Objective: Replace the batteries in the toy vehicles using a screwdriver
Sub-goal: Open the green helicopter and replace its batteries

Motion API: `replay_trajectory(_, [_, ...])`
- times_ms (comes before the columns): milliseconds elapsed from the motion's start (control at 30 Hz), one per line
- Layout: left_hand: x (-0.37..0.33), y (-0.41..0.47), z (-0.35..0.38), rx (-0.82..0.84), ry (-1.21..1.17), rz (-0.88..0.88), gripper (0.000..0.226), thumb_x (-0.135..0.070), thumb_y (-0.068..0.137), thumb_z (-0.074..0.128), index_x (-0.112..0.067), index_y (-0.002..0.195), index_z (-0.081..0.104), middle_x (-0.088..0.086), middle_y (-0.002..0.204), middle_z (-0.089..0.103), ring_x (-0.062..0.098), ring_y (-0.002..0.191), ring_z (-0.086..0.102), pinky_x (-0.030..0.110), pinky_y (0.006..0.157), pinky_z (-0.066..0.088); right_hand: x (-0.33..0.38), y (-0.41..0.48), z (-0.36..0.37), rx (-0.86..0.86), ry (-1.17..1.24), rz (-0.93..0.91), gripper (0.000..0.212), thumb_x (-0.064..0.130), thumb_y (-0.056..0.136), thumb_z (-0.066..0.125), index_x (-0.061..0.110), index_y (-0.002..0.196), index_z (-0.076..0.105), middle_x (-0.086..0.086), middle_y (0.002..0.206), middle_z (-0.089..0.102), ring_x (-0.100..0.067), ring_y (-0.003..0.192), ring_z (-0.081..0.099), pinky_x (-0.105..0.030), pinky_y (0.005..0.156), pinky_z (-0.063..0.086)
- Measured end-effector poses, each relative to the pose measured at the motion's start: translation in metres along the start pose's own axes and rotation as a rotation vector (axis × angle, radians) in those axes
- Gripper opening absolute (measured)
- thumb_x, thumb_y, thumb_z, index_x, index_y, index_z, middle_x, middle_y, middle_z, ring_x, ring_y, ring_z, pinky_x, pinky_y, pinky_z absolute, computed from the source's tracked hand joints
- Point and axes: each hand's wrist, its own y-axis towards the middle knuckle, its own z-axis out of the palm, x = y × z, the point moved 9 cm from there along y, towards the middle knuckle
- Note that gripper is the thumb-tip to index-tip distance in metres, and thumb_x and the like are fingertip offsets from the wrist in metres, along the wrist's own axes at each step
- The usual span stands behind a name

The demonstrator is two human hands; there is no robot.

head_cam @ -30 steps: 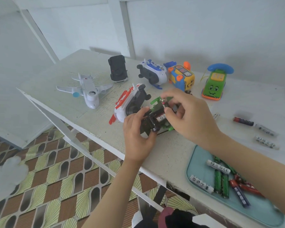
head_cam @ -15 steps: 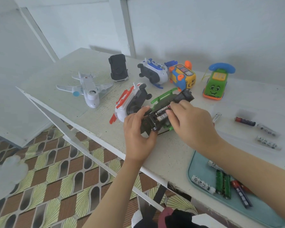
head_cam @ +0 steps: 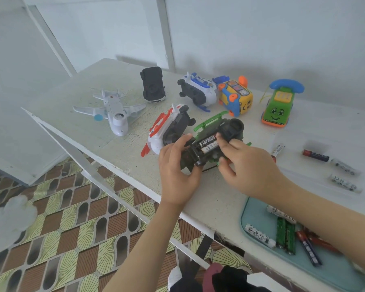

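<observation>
**Q:** What differs between the view one second back and the present one?

**A:** One second back, the right hand [head_cam: 249,165] pinches a single cell above the green toy vehicle [head_cam: 230,127]. Half a second back, it pushes that cell down. Now two batteries [head_cam: 208,145] lie side by side in the open bay on the upturned underside, labels facing up. By inference, loading of this vehicle is finished or nearly so. Closing the bay and driving its screw would remain. No screwdriver shows in view.

**Q:** What is the state of each hand?

**A:** Left hand [head_cam: 177,167]: fingers and thumb curl round the vehicle's left end and grip it. Right hand: the index fingertip [head_cam: 220,138] presses at the right end of the upper battery, and the thumb sits against the near green edge. The other fingers curl over the body. The right hand thus pinches the toy itself, not a loose cell.

**Q:** Where does the vehicle lie relative to the hands?

**A:** It lies between them, touching both, close to the front edge of the table [head_cam: 219,199]. Whether it rests on the surface or is lifted clear cannot be told. The white-and-red toy [head_cam: 169,131] lies just beside it on the left. Spare batteries [head_cam: 286,234] sit in the teal tray [head_cam: 253,218] beneath the right forearm, well apart from the bay.
</observation>
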Motion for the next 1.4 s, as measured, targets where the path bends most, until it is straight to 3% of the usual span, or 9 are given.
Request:
replay_trajectory(167, [0.001, 0.0, 0.001, 0.004, 0.012, -0.016, 0.068, -0.009, 0.068, 0.078, -0.027, 0.127, 0.049, -0.038, 0.114, 0.046, -0.002, 0.099, 0.046, 0.049, 0.084, 0.048, -0.018, -0.023, -0.009, -0.134, 0.351, 0.21, 0.011, 0.016, 0.087, 0.055, 0.016, 0.098, 0.053, 0.001, 0.069, 0.055, -0.001, 0.055, 0.046, -0.013, 0.05, 0.03])
replay_trajectory(300, [0.001, 0.0, 0.001, 0.003, 0.014, -0.016, 0.065, -0.011, 0.069, 0.077, -0.024, 0.126, 0.049, -0.034, 0.109, 0.049, -0.009, 0.101, 0.044, 0.049, 0.086, 0.047, -0.048, -0.02, -0.022, -0.336, 0.562, 0.441, 0.029, 0.012, 0.087, 0.065, 0.021, 0.104, 0.043, -0.004, 0.066, 0.049, -0.014, 0.056, 0.05, -0.014, 0.056, 0.038])
replay_trajectory(400, [0.001, -0.001, 0.001, 0.01, 0.011, -0.019, 0.064, -0.012, 0.07, 0.077, -0.025, 0.126, 0.049, -0.039, 0.114, 0.047, -0.009, 0.102, 0.044, 0.047, 0.087, 0.046, -0.047, -0.01, -0.035, -0.387, 0.583, 0.413, 0.032, 0.015, 0.088, 0.066, 0.025, 0.113, 0.048, 0.001, 0.065, 0.048, -0.016, 0.06, 0.051, -0.017, 0.06, 0.042])
replay_trajectory(700, [-0.001, 0.0, 0.001, 0.006, 0.014, 0.003, 0.063, -0.012, 0.07, 0.076, -0.026, 0.126, 0.05, -0.041, 0.116, 0.044, 0.009, 0.097, 0.05, 0.05, 0.082, 0.049, 0.001, 0.012, -0.028, -0.208, 0.311, -0.037, 0.025, 0.026, 0.084, 0.063, 0.014, 0.105, 0.068, 0.009, 0.069, 0.05, -0.002, 0.061, 0.038, -0.02, 0.052, 0.039])
replay_trajectory(833, [-0.002, -0.001, 0.001, 0.0, 0.001, 0.015, 0.055, -0.018, 0.074, 0.067, -0.022, 0.126, 0.051, -0.026, 0.113, 0.052, 0.011, 0.097, 0.051, 0.048, 0.083, 0.048, 0.011, 0.008, -0.014, -0.122, 0.167, -0.154, 0.033, 0.008, 0.08, 0.058, 0.017, 0.109, 0.07, 0.003, 0.09, 0.061, -0.009, 0.062, 0.049, -0.023, 0.044, 0.041])
replay_trajectory(1000, [-0.001, -0.001, 0.0, -0.007, -0.011, 0.006, 0.055, -0.019, 0.075, 0.066, -0.021, 0.127, 0.051, -0.024, 0.11, 0.051, 0.016, 0.098, 0.052, 0.048, 0.081, 0.05, 0.014, 0.006, -0.006, -0.02, 0.174, -0.148, 0.043, 0.013, 0.08, 0.043, 0.015, 0.115, 0.068, 0.0, 0.091, 0.06, -0.015, 0.068, 0.055, -0.013, 0.047, 0.027])
replay_trajectory(1100, [-0.004, -0.001, -0.001, -0.02, 0.01, 0.036, 0.057, -0.02, 0.075, 0.069, -0.021, 0.128, 0.048, -0.033, 0.112, 0.047, 0.017, 0.098, 0.052, 0.045, 0.083, 0.05, 0.008, 0.005, -0.015, -0.072, 0.193, -0.083, 0.04, 0.015, 0.08, 0.043, 0.016, 0.112, 0.067, 0.001, 0.092, 0.058, -0.014, 0.074, 0.054, -0.02, 0.05, 0.039])
replay_trajectory(1233, [-0.007, -0.002, -0.006, -0.076, 0.044, 0.008, 0.059, -0.031, 0.076, 0.073, -0.026, 0.128, 0.046, -0.043, 0.109, 0.045, 0.02, 0.092, 0.056, 0.035, 0.079, 0.05, -0.024, 0.006, -0.046, -0.226, 0.012, 0.101, 0.014, 0.009, 0.074, 0.051, 0.01, 0.084, 0.06, -0.001, 0.076, 0.055, -0.025, 0.07, 0.051, -0.025, 0.05, 0.032])
replay_trajectory(1400, [0.001, -0.003, -0.009, -0.12, 0.096, -0.072, 0.065, -0.029, 0.072, 0.08, -0.024, 0.127, 0.044, -0.025, 0.093, 0.049, 0.013, 0.092, 0.051, 0.012, 0.091, 0.032, -0.042, 0.01, -0.037, -0.058, -0.309, 0.044, 0.015, 0.018, 0.071, 0.053, 0.006, 0.068, 0.062, -0.008, 0.071, 0.057, -0.031, 0.066, 0.052, -0.032, 0.058, 0.041])
